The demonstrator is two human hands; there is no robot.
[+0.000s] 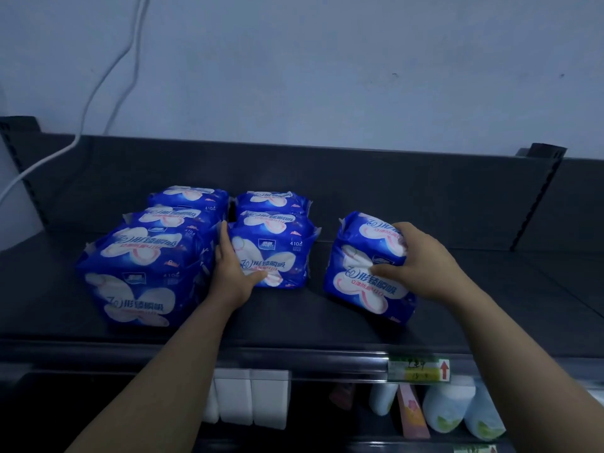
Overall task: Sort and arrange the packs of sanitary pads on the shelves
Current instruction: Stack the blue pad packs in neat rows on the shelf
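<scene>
Several blue packs of sanitary pads lie on the dark top shelf (294, 318). Three stand in a left row, the front one (137, 276) nearest me. Two make a middle row, and my left hand (233, 269) grips the left side of its front pack (277, 253), thumb across the pack's front face. A single pack (362, 276) lies apart to the right, slightly tilted. My right hand (415, 263) holds it from the right side, fingers curled over its top and thumb on its front.
The shelf's back panel (392, 191) and slotted uprights (539, 197) bound the rear. A white cable (98, 93) hangs on the wall at left. A price tag (418, 369) sits on the shelf's front rail. White boxes (251, 400) and bottles (447, 410) fill the shelf below.
</scene>
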